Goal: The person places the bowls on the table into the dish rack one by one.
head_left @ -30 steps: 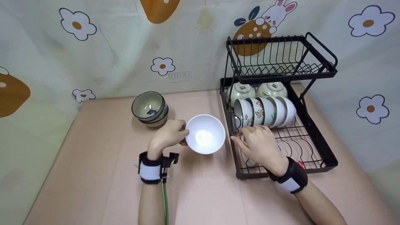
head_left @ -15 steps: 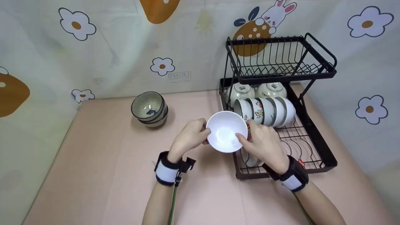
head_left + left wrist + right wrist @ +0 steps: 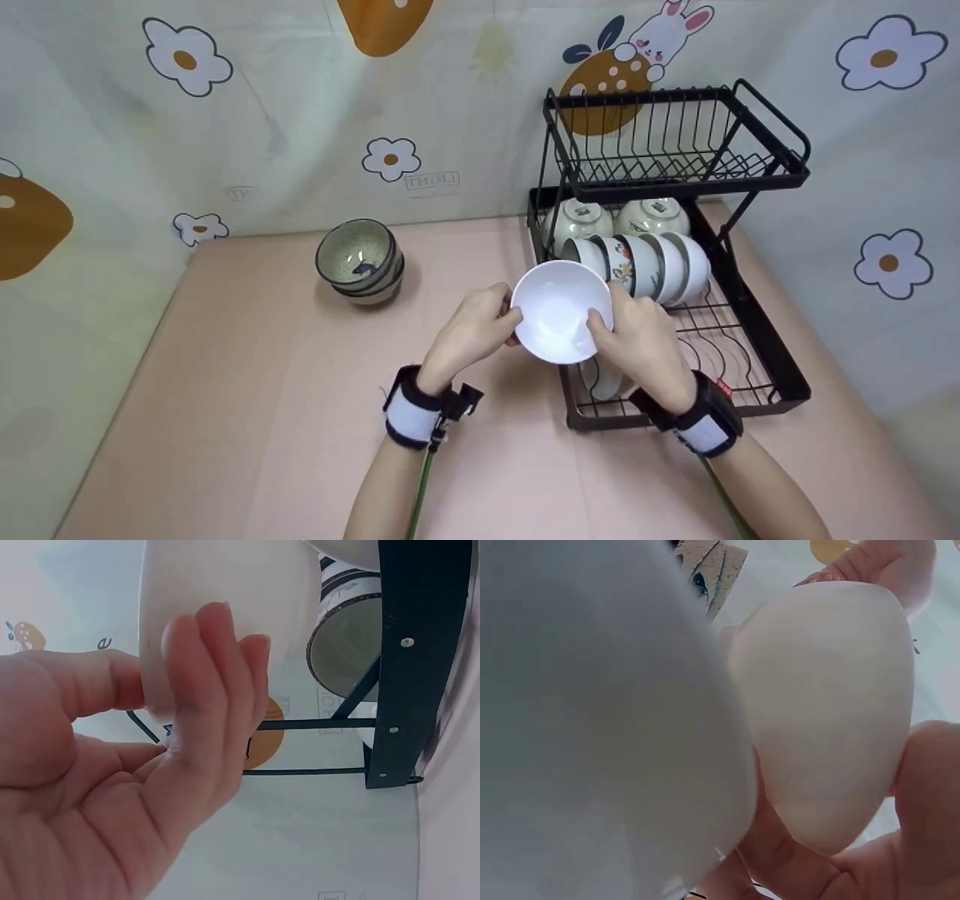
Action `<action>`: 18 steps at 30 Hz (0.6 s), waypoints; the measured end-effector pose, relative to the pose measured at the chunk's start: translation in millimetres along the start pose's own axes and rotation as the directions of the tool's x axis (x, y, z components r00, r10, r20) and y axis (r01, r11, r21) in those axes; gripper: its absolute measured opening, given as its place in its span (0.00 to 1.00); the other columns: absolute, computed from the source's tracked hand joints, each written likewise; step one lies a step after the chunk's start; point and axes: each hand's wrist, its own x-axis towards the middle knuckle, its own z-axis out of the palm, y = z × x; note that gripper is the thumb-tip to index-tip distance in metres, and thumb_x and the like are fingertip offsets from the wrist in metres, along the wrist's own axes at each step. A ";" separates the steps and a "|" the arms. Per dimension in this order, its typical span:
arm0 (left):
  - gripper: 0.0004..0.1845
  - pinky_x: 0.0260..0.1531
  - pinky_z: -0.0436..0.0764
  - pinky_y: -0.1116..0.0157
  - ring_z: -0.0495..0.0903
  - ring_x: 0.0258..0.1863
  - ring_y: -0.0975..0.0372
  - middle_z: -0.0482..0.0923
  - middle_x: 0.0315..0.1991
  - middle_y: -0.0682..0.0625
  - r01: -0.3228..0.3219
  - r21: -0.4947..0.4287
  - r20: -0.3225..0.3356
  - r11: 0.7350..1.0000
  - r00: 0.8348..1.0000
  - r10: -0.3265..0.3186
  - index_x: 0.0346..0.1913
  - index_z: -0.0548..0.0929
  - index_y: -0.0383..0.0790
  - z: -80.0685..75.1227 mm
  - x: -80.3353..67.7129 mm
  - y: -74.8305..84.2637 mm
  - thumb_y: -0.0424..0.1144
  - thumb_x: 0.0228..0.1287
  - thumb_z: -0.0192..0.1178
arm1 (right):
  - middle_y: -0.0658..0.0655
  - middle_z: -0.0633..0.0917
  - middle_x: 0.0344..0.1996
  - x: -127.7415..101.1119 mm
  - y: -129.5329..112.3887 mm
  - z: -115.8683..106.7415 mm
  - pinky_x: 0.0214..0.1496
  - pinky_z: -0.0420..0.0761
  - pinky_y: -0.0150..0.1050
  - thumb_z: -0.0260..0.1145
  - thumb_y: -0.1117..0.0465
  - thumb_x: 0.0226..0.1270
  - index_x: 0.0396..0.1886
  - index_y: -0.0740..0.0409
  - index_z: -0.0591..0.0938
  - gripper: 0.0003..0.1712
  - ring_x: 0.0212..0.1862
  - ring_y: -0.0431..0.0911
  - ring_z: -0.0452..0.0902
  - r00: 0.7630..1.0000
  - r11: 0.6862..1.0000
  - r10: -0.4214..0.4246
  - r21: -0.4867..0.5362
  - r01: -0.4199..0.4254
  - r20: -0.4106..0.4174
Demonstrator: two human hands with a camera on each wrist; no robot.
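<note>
A plain white bowl [image 3: 562,315] is held up between both hands, its hollow side facing the head camera, at the left edge of the dish rack. My left hand [image 3: 476,326] pinches its left rim, thumb on the near side and fingers behind. On the opposite rim my right hand [image 3: 645,341] grips with the thumb inside the bowl. In the left wrist view the fingers spread against the bowl's outer wall [image 3: 225,585]. The right wrist view has the bowl [image 3: 825,705] between thumb and fingers, with another pale rounded surface [image 3: 607,727] close to the lens.
The black two-tier dish rack [image 3: 780,375] holds a row of upright bowls [image 3: 645,266] and two upturned bowls [image 3: 652,217] on its lower level. Another white dish [image 3: 600,381] stands at its front left, below the hands. Stacked speckled bowls [image 3: 360,259] sit at left on the pink table [image 3: 247,390].
My left hand has carried the white bowl rightward to the rack. The right hand, earlier beside the rack without the bowl, has taken hold of its right rim.
</note>
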 end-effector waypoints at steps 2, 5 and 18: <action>0.05 0.21 0.77 0.73 0.84 0.24 0.59 0.81 0.29 0.42 -0.008 -0.004 -0.001 1.000 1.000 0.008 0.37 0.77 0.27 1.0 -0.1 0.5 0.27 0.70 0.52 | 0.75 0.82 0.22 0.6 0.4 -0.4 0.22 0.83 0.57 0.64 0.66 0.65 0.46 0.77 0.77 0.17 0.25 0.68 0.82 1.000 1.000 0.011 0.016 -0.011 0.003; 0.05 0.22 0.78 0.72 0.84 0.25 0.59 0.82 0.30 0.42 -0.017 -0.014 -0.002 1.000 1.000 0.017 0.38 0.76 0.27 2.4 -0.2 1.3 0.27 0.70 0.52 | 0.77 0.82 0.24 1.8 1.2 -0.7 0.22 0.82 0.59 0.62 0.67 0.65 0.48 0.76 0.76 0.16 0.26 0.70 0.82 1.000 0.999 0.025 0.031 -0.025 0.000; 0.08 0.30 0.86 0.67 0.84 0.28 0.59 0.84 0.36 0.37 -0.041 -0.089 0.008 0.995 0.999 0.042 0.46 0.77 0.25 9.6 0.4 4.2 0.31 0.76 0.54 | 0.75 0.82 0.23 4.9 7.3 -6.5 0.20 0.80 0.58 0.57 0.71 0.63 0.51 0.75 0.77 0.17 0.24 0.68 0.81 0.994 0.997 0.030 0.079 -0.021 -0.105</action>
